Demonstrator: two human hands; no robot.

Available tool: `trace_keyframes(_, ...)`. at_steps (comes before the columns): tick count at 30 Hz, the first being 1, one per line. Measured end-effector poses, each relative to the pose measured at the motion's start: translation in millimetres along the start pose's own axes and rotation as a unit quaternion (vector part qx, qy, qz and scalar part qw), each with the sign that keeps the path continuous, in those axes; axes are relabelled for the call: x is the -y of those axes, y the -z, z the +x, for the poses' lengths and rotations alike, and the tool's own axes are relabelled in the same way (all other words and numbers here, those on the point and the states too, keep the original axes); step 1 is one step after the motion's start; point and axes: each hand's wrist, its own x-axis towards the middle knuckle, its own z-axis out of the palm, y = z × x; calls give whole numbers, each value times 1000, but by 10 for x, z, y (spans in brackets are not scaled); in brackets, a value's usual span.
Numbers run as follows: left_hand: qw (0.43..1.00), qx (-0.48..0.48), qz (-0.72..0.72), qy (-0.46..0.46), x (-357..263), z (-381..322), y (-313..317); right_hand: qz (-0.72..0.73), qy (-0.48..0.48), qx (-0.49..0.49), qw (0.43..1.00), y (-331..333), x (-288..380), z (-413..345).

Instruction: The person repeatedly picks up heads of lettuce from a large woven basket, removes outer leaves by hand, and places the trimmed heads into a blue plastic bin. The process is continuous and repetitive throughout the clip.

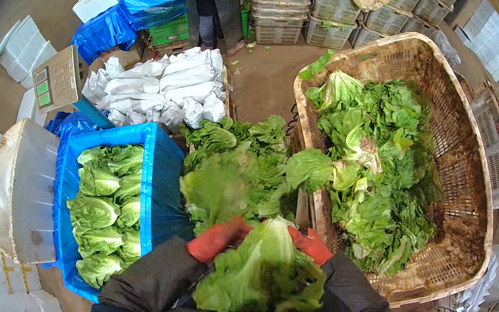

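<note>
A leafy romaine lettuce head (256, 270) is held close to my body, its pale stem end pointing away from me. My left hand (219, 238), in a red glove and blurred, grips it from the left near the stem. From the other side my right hand (312, 247), also red-gloved, holds it; leaves hide some fingers. Beyond both hands lies a pile of loose lettuce (241, 174). To the left, a box lined with blue plastic (160, 191) contains rows of trimmed lettuce heads (96, 212). A large dirty plastic basket (461, 165) on the right contains discarded-looking leaves (382, 216).
A digital scale (58, 79) stands behind the blue-lined box, beside white wrapped bundles (168, 79). A foam lid or panel (26, 191) leans at the left. Farther off are a person in dark clothes (210, 3) and stacked crates (280, 9).
</note>
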Motion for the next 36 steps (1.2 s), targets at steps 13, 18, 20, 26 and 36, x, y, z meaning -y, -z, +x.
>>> trace_keyframes(13, 923, -112, 318, 185, -1248, 83, -170, 88, -52, -28, 994, -463, 338, -355)
trace_keyframes(18, 793, 20, 609, -7, -1529, 246, 342, 12, 27, -79, 996, -610, 177, -268)
trace_keyframes(20, 764, 13, 644, -31, -1270, 249, 341, -37, -17, -99, 994, -658, 88, -273)
trace_keyframes(26, 945, -235, 228, 15, -69, -159, -96, -189, -7, -77, 979, -664, 221, -306)
trace_keyframes(36, 904, -361, 210, 88, -366, -98, -39, -528, 261, -226, 776, 225, 859, 188)
